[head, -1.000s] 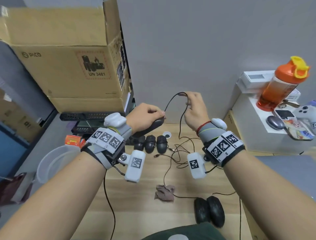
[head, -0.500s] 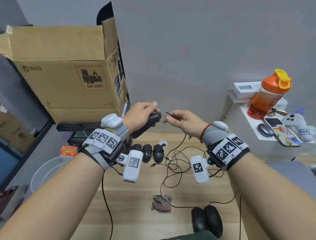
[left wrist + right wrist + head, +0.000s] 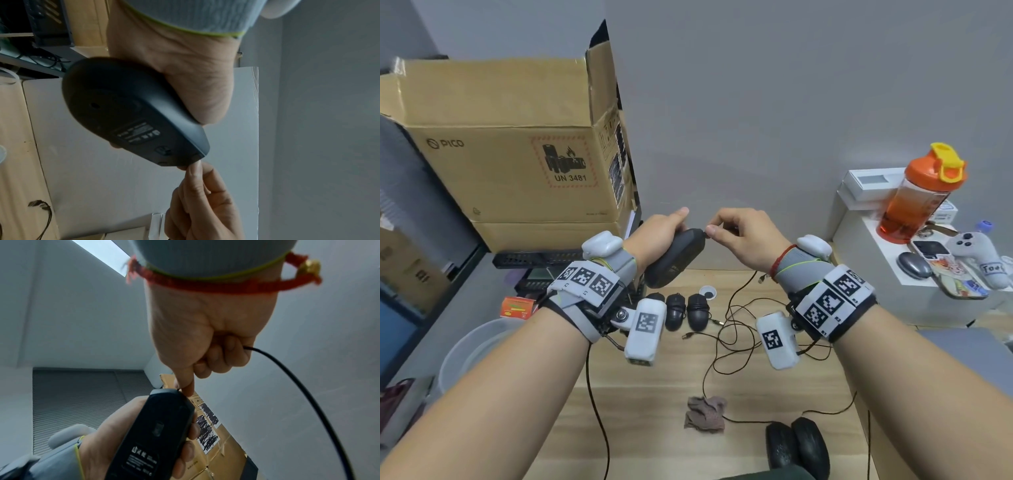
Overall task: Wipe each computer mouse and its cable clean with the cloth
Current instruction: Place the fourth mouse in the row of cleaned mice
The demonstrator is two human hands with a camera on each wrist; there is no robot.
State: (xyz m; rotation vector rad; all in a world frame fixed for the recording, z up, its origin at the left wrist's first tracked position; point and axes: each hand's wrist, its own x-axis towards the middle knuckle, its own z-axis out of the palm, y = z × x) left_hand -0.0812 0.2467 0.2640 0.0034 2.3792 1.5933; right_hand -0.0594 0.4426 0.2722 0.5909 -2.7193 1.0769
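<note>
My left hand (image 3: 662,231) grips a black mouse (image 3: 674,260) in the air above the back of the wooden table (image 3: 661,404), its labelled underside (image 3: 131,123) turned towards the wrist cameras. My right hand (image 3: 717,233) pinches the mouse's black cable (image 3: 298,379) right at the mouse's front end (image 3: 164,391), and the rest of the cable runs out past its curled fingers (image 3: 224,356). The brown cloth (image 3: 705,413) lies crumpled on the table below, held by neither hand.
Three black mice (image 3: 685,310) sit in a row at the back with tangled cables (image 3: 736,329); two more (image 3: 798,445) lie at the front right. A cardboard box (image 3: 510,147) stands left. The white shelf (image 3: 873,250) holds an orange bottle (image 3: 917,198).
My right hand has come down and slid along the cable from a raised loop to the mouse's front end. My left hand has kept hold of the mouse.
</note>
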